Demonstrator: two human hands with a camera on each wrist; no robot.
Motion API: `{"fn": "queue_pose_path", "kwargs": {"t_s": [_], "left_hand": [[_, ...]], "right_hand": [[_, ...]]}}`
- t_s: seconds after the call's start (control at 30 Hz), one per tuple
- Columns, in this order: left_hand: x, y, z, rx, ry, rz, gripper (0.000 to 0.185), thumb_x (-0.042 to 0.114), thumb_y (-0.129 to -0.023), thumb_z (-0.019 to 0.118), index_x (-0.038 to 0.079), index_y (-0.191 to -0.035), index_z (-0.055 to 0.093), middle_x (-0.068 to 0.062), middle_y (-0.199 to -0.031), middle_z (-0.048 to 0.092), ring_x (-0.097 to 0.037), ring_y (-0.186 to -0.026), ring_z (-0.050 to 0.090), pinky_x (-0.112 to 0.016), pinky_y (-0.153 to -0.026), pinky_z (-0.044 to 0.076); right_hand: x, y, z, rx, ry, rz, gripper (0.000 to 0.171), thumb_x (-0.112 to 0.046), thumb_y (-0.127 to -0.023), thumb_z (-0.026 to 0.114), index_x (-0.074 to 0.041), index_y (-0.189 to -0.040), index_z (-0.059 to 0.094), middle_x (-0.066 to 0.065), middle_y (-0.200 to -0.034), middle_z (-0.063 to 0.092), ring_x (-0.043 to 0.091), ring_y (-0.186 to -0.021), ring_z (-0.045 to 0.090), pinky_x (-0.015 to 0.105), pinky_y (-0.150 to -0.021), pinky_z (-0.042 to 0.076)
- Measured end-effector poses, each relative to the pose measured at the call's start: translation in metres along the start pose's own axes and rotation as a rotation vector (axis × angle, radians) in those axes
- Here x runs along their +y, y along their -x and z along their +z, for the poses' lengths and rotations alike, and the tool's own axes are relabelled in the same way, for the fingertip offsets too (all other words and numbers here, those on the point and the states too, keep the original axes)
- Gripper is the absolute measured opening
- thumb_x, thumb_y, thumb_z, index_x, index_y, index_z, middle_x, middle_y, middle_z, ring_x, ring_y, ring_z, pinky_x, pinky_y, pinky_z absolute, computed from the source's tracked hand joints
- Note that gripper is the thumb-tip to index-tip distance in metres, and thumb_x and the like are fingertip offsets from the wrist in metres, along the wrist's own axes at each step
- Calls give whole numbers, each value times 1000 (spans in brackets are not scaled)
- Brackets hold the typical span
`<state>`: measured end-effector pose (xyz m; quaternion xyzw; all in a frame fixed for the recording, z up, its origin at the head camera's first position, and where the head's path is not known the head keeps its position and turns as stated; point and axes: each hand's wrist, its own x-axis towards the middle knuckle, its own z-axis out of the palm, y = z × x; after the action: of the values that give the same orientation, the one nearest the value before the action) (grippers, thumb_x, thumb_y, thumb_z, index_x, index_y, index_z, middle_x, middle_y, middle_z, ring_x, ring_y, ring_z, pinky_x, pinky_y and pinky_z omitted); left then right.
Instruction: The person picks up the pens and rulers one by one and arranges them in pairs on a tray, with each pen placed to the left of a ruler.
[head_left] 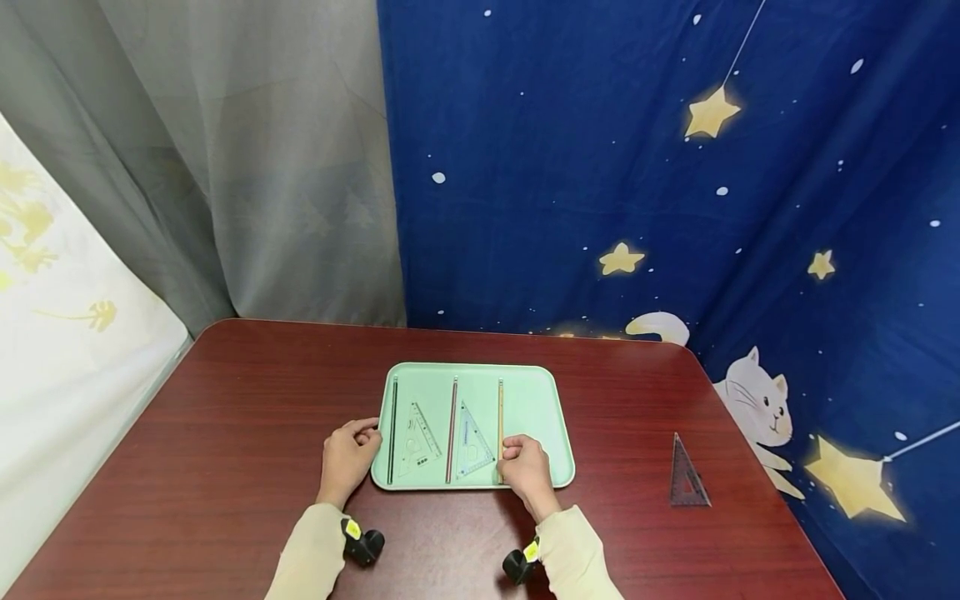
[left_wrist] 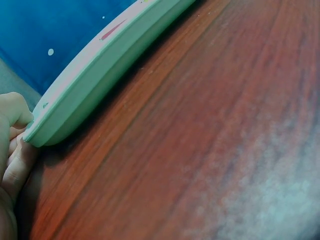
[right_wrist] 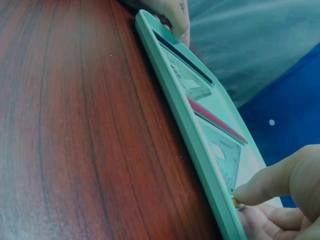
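A mint green tray point(head_left: 534, 400) lies on the red-brown table. In it lie a black pencil point(head_left: 392, 429), a red pencil point(head_left: 452, 429) and a yellow pencil point(head_left: 500, 412), with two clear set squares point(head_left: 417, 437) point(head_left: 471, 443) between them. My left hand point(head_left: 366, 435) grips the tray's left rim point(left_wrist: 100, 75) near its front corner. My right hand point(head_left: 512, 454) pinches the near end of the yellow pencil; the right wrist view shows finger and thumb point(right_wrist: 260, 187) closed on its tip just inside the rim point(right_wrist: 190, 130).
A dark set square point(head_left: 687, 475) lies alone on the table point(head_left: 225, 417), right of the tray. A grey curtain and a blue starry cloth hang behind the table's far edge. A pale cloth stands at the left.
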<state>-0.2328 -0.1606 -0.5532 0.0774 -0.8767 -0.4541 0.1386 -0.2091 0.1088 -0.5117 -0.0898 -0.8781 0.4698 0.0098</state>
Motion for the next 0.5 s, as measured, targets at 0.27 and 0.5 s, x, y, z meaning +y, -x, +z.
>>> {"fn": "queue_pose_path", "kwargs": {"t_s": [0.27,0.5], "left_hand": [[1,0,-1,-2,-2,-2,24,9,-82,61,4,-102,74,-3,-71,62,-8,-59,49,-22,-61,39],[3,1,-2,-14,7,-8,25,9,-82,60,4,-103,73,-4,-71,61,-10,-59,48,-23,-61,38]], "right_hand": [[-1,2,-1,-10,-27,19,33,8,-66,62,4,-99,66,5,-76,61,11,-62,54,25,-59,48],[-3,4,-5,-27,-47,24,33,6,-68,64,6,-101,64,6,-77,59,10,-61,54,24,-57,48]]}}
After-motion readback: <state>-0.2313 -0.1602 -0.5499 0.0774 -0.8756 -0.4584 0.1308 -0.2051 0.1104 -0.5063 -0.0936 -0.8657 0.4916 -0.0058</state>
